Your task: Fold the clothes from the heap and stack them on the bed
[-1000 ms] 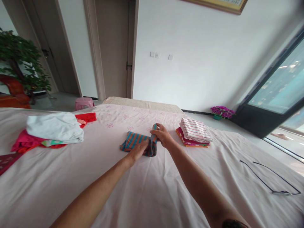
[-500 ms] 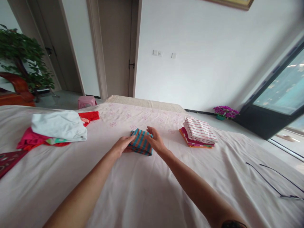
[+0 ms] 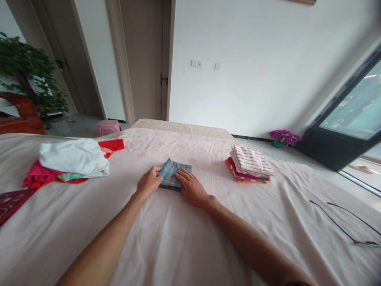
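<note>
A small folded cloth (image 3: 172, 173) with blue and orange-brown stripes lies on the pale bedsheet in front of me. My left hand (image 3: 149, 182) grips its left edge, the thumb on top and the fingers curled at the side. Flat across its right part rests my right hand (image 3: 193, 186), fingers stretched out and palm down. Part of the cloth is hidden under that hand. What kind of garment it is, I cannot tell.
To the left is a loose heap of clothes with a white garment (image 3: 74, 157) on top. A folded stack (image 3: 251, 161) stands to the right. Glasses (image 3: 354, 240) lie at the far right on the sheet (image 3: 166, 246). Beyond are a pink stool (image 3: 109, 127) and purple flowers (image 3: 284, 137).
The striped cloth now lies flatter and squarer. My right hand has come down from its raised far edge and spread flat on it. The left hand has shifted slightly toward its left corner.
</note>
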{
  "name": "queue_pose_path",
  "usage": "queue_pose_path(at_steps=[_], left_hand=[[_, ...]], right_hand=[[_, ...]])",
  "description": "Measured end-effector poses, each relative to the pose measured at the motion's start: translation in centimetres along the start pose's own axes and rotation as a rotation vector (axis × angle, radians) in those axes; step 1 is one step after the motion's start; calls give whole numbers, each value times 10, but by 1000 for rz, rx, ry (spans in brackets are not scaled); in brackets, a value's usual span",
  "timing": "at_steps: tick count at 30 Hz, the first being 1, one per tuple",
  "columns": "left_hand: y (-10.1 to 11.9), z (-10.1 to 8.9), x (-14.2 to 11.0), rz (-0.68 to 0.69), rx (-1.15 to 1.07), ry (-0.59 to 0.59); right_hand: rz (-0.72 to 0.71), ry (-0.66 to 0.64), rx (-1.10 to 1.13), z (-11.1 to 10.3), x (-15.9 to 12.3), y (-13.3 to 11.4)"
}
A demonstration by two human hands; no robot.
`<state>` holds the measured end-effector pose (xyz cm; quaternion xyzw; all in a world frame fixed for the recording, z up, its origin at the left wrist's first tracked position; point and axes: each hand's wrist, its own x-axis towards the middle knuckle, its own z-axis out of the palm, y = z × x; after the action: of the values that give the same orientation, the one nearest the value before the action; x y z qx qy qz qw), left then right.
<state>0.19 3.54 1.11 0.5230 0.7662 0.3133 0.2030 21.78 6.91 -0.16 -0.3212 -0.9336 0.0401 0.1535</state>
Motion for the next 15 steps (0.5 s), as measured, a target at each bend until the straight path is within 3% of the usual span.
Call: queue_pose_path(at_steps=[3, 6, 11, 15], left_hand=[[5, 5, -5, 232, 246, 216], [5, 22, -8, 498, 334, 211], [-1, 39, -14, 419, 490, 95], [6, 27, -20, 290, 518, 76]], right_hand=[[-35, 8, -19, 0, -6, -3], [-73, -12, -41, 4, -11, -4], [-78, -79, 83, -5, 0, 8], [247, 57, 126, -19, 21, 27]])
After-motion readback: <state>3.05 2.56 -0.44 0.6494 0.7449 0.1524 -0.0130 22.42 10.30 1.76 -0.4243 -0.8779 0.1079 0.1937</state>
